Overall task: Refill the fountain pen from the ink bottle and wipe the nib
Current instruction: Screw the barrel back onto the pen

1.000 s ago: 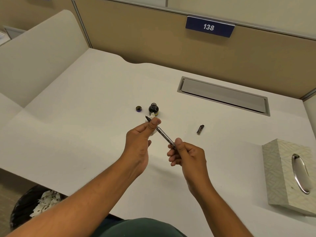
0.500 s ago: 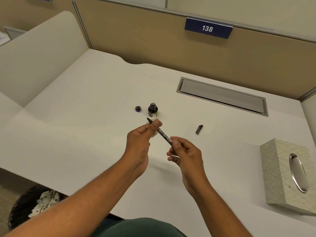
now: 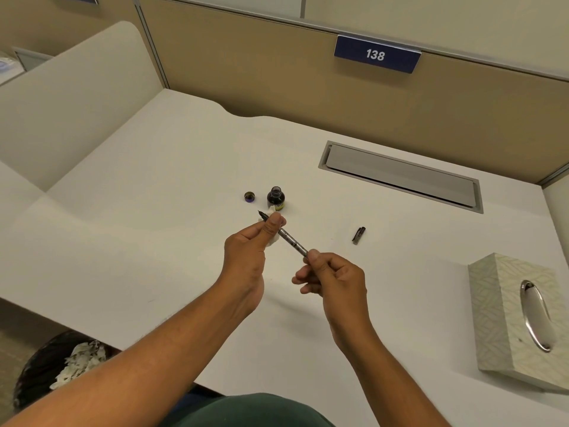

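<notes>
A white desk (image 3: 129,211) inside a tan cubicle is filling most of the frame, with a blue "138" sign (image 3: 376,54) being shown on the partition at the upper right and a grey cable flap (image 3: 400,177) being set into the desk just below it.

Dead centre, the pen (image 3: 292,240) is being held up over the desk, slanted, with the nib (image 3: 261,213) pointing toward the upper left. The front end is being pinched by the left hand (image 3: 246,257), thumb on top, with a bit of white tissue (image 3: 273,238) being squeezed around the pen just behind the nib. The back end is being gripped by the right hand (image 3: 335,278), thumb and fingers curled round it. So both hands are being kept clenched on the pen, nothing loose.

Just above the nib, the bottle (image 3: 276,198) is being left open and upright on the desk, and its cap (image 3: 249,196) is lying just beside it to the left, apart from it. The pen cap (image 3: 358,235) is lying on the desk right of centre, well apart from the hands.

At the right edge a patterned tissue box (image 3: 505,303) is sitting on the desk. In the lower left corner a black bin (image 3: 40,368) is being seen below the desk edge, with crumpled white paper (image 3: 80,362) inside it.
</notes>
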`<state>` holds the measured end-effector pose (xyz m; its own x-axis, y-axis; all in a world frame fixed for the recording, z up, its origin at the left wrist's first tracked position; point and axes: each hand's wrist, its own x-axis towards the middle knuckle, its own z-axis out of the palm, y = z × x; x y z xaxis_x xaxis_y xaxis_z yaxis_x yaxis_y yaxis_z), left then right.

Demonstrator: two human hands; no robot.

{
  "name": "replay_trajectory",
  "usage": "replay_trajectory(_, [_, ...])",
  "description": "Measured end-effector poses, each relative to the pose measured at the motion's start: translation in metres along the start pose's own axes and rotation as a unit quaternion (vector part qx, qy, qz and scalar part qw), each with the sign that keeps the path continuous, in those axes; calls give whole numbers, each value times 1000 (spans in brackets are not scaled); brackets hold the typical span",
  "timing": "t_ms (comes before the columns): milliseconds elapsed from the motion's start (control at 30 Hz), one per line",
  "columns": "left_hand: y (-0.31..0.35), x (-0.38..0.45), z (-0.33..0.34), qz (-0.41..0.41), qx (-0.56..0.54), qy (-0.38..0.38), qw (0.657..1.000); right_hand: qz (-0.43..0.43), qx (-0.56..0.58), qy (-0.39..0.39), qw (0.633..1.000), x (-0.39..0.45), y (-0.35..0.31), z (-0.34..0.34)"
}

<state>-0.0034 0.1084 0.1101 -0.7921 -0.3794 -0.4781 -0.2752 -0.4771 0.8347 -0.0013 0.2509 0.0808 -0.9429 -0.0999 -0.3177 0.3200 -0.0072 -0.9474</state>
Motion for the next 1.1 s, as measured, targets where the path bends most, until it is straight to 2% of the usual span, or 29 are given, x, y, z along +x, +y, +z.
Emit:
replay_trajectory(133, [-3,3,2,3,3,0,1000,13,-1,-8,1000,1,-1,-2])
replay_trajectory(300, [-2,3,5,10,1,-4,1000,-12,-36,-13,999,0,-2,-6])
replay_trajectory(533, [-3,0,8,-2,-6,-30,1000,-17,-7,15,1000,0,-3,-6])
replay_trajectory(800, [2,5,7,3,9,-27,1000,-41,-41,4,998,1,-6,-7])
replay_trajectory(1100, [13,19,-7,10,29,-54,998,-41,-65,15,997,3,-4,14])
